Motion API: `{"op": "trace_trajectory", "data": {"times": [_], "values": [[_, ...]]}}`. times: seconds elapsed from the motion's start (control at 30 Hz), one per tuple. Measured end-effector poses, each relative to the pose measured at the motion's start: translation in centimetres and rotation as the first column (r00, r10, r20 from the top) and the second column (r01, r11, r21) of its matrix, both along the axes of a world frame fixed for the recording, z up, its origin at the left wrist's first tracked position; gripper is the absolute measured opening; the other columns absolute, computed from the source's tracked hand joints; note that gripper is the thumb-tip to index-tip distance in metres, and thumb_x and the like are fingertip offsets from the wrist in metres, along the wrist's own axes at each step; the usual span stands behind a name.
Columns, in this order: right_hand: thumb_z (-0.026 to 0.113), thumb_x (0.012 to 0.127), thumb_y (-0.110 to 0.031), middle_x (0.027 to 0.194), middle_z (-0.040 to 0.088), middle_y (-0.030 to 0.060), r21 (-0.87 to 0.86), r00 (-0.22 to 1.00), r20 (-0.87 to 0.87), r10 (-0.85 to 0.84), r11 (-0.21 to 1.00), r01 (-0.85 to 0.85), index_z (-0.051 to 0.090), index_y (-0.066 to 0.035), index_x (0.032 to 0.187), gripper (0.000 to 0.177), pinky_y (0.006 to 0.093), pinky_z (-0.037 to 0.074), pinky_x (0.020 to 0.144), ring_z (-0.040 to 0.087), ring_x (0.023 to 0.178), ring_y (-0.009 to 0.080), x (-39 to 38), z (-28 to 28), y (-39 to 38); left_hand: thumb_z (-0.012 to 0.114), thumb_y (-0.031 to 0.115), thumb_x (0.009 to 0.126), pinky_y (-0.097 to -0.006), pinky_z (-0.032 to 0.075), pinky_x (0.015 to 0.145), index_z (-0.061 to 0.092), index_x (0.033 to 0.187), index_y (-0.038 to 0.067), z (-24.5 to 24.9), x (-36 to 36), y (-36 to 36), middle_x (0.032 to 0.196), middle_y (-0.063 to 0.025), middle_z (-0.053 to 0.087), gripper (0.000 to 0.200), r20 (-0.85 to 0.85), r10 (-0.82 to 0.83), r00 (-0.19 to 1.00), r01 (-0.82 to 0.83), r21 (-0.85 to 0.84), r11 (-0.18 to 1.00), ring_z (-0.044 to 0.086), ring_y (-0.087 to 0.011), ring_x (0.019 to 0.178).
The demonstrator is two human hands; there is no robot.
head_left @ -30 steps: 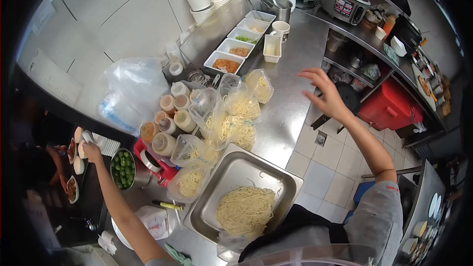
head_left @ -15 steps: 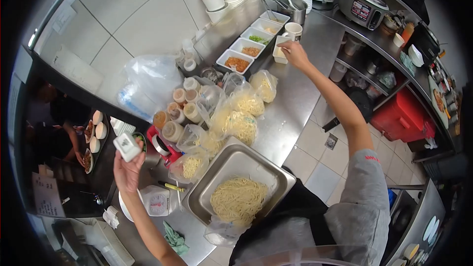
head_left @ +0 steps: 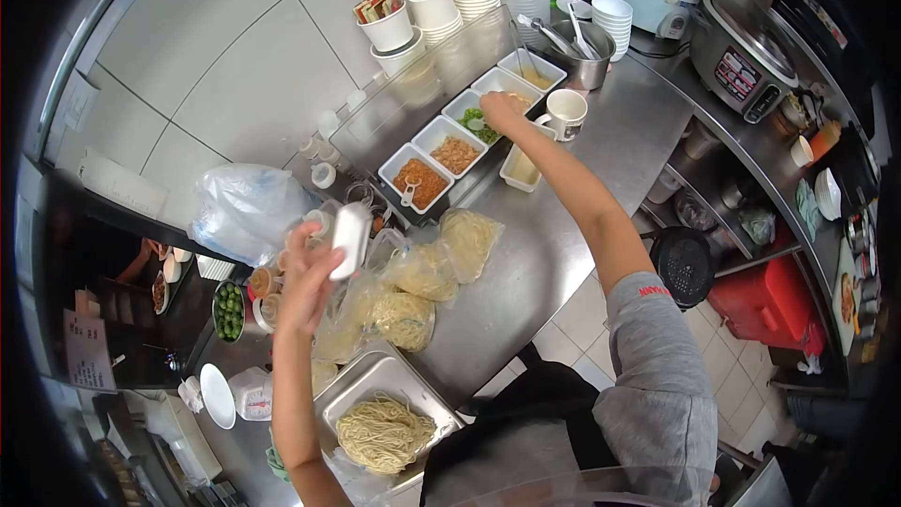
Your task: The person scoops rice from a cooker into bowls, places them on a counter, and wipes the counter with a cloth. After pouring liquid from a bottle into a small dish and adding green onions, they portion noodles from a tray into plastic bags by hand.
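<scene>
My left hand (head_left: pixel 305 284) holds a small white container (head_left: pixel 351 240) tilted above the sauce bottles and bagged noodles (head_left: pixel 404 317). Over the tray of green garnish (head_left: pixel 477 124) is my right hand (head_left: pixel 505 113), its fingers bent down and together at the tray; what they hold, if anything, is hidden. Trays of orange chopped food (head_left: pixel 419 184) and light brown bits (head_left: pixel 454 155) stand in the same row. Beneath my right forearm sits a white rectangular tub (head_left: pixel 521 172), beside a white mug (head_left: pixel 566 115). Loose noodles (head_left: pixel 385 434) lie in a steel pan (head_left: pixel 349 385).
A metal pot with utensils (head_left: pixel 584 58), stacked bowls (head_left: pixel 612 26) and two rice cookers (head_left: pixel 741 58) stand at the back right. Green limes (head_left: pixel 229 311), a scale (head_left: pixel 253 394) and a white plate (head_left: pixel 218 396) are at the left. Another person's hand (head_left: pixel 150 249) shows at far left.
My right hand has moved from the white tub to the garnish tray. My left hand has carried the white container right, towards the tray row. The camera view has shifted.
</scene>
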State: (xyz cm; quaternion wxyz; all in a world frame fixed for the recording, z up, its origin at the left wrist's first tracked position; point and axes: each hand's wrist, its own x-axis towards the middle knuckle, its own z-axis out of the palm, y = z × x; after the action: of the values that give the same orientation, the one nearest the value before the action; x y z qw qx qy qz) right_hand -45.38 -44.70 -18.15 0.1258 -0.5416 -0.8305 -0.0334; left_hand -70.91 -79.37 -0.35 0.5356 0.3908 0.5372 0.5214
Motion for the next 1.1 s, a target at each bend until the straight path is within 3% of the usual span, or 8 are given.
{"op": "trace_trajectory", "data": {"times": [0.17,0.5,0.63,0.73,0.83,0.87,0.97,1.1], "values": [[0.056,0.075,-0.004,0.078,0.064,0.0123,0.207,0.971,0.027,0.236,0.949,-0.237,0.066,-0.004,0.073,0.01,0.038,0.054,0.065,0.063,0.08,0.0283,-1.1,-2.2,0.2,0.076,0.012,0.073,-0.0322,0.05,0.068,0.026,0.118,0.008,-4.7,3.6,9.4,0.102,-0.0157,0.062,0.067,-0.332,0.061,0.941,-0.029,0.102,0.994,0.061,-0.0194,0.083],[0.061,0.074,-0.009,0.083,0.067,0.0196,-0.241,0.908,-0.415,-0.051,0.969,-0.056,0.071,-0.006,0.084,0.015,0.0423,0.052,0.07,0.066,0.078,0.0331,0.5,-1.0,1.0,0.082,0.013,0.058,-0.0388,0.048,0.072,0.027,0.11,0.005,-11.3,8.3,19.2,0.082,-0.0197,0.063,0.076,-0.759,0.176,0.626,0.058,0.271,0.961,0.063,-0.0347,0.079],[0.06,0.076,-0.01,0.087,0.068,0.0168,-0.411,0.787,-0.617,-0.001,0.853,-0.321,0.069,-0.002,0.087,0.017,0.0439,0.051,0.072,0.065,0.081,0.0358,1.6,2.6,0.3,0.081,0.012,0.058,-0.0393,0.049,0.071,0.026,0.11,0.005,-12.2,9.5,20.9,0.081,-0.0197,0.062,0.076,-0.801,0.168,0.575,0.054,0.242,0.969,0.063,-0.0351,0.078],[0.061,0.075,-0.009,0.086,0.069,0.0122,-0.023,0.773,-0.551,0.315,0.92,-0.392,0.07,-0.003,0.086,0.015,0.0417,0.049,0.072,0.065,0.08,0.0315,1.0,5.9,-4.5,0.083,0.015,0.058,-0.0377,0.049,0.072,0.026,0.111,0.004,-12.9,10.0,21.5,0.088,-0.0199,0.062,0.078,-0.802,0.173,0.572,0.011,0.218,0.976,0.063,-0.0327,0.082],[0.063,0.076,-0.01,0.079,0.067,0.0079,0.443,0.763,-0.025,0.646,0.692,-0.571,0.069,-0.002,0.084,0.013,0.0385,0.047,0.072,0.061,0.08,0.0284,0.8,6.4,-7.1,0.083,0.015,0.058,-0.0375,0.049,0.074,0.025,0.112,0.005,-13.5,10.4,21.4,0.091,-0.0199,0.062,0.079,-0.749,0.23,0.621,-0.017,0.281,0.96,0.063,-0.0325,0.084],[0.061,0.078,-0.01,0.083,0.066,0.0111,0.446,0.733,-0.136,0.666,0.702,-0.555,0.068,-0.002,0.081,0.011,0.0398,0.046,0.075,0.059,0.085,0.0315,0.8,6.2,-7.1,0.083,0.015,0.058,-0.0374,0.049,0.075,0.025,0.112,0.005,-13.6,10.2,21.4,0.091,-0.0199,0.062,0.079,-0.734,0.244,0.633,-0.024,0.297,0.955,0.063,-0.0324,0.085],[0.057,0.079,-0.008,0.084,0.066,0.0135,0.312,0.672,-0.58,0.46,0.888,-0.338,0.067,-0.002,0.078,0.012,0.0413,0.046,0.074,0.059,0.084,0.0335,1.0,5.4,-4.8,0.083,0.014,0.058,-0.0367,0.049,0.077,0.025,0.112,0.005,-13.3,9.6,20.8,0.095,-0.0198,0.063,0.08,-0.723,0.27,0.636,-0.034,0.323,0.946,0.063,-0.0312,0.087],[0.062,0.078,-0.015,0.089,0.065,0.0166,0.022,0.987,-0.096,0.127,0.992,-0.125,0.07,-0.003,0.084,0.015,0.0446,0.045,0.079,0.057,0.092,0.0345,2.4,1.5,-0.2,0.084,0.015,0.059,-0.0367,0.048,0.08,0.026,0.112,0.004,-11.4,9.2,18.1,0.098,-0.0208,0.063,0.079,-0.682,0.291,0.671,-0.052,0.347,0.936,0.063,-0.032,0.09]]}}
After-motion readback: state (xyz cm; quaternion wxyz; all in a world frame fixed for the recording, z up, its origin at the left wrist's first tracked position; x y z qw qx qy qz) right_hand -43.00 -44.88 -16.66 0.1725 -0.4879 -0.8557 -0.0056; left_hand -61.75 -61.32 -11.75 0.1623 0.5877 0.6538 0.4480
